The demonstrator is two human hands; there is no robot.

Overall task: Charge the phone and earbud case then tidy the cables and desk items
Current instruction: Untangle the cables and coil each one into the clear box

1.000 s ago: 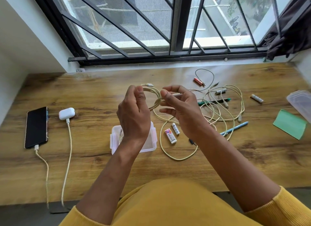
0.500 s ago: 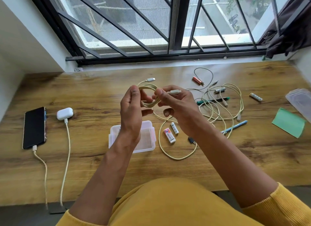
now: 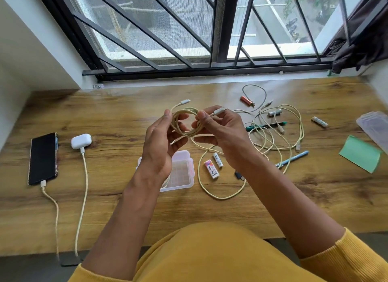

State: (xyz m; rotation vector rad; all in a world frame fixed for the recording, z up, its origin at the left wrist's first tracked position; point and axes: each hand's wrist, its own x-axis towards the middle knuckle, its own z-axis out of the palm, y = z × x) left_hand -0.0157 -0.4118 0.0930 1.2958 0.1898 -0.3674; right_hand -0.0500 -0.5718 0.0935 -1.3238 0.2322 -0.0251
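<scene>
I see both hands raised above the wooden surface (image 3: 126, 113), working one pale yellow braided cable coil (image 3: 184, 122). Left hand (image 3: 159, 147): fingers loosely curved around the left side of the coil, supporting it. Right hand (image 3: 222, 132): thumb and forefinger pinch the cable just behind its silver plug (image 3: 219, 111); a second plug (image 3: 184, 102) sticks out from the top of the coil. A slack length of the cable hangs to the surface in a loop. Black phone (image 3: 43, 158) lies at far left, plugged in; white rounded earbud case (image 3: 81, 141) lies just beside it, also plugged in. Clear plastic box (image 3: 182, 170) sits under the left wrist. Loose pale cables (image 3: 279, 134), pens and batteries lie to the right.
</scene>
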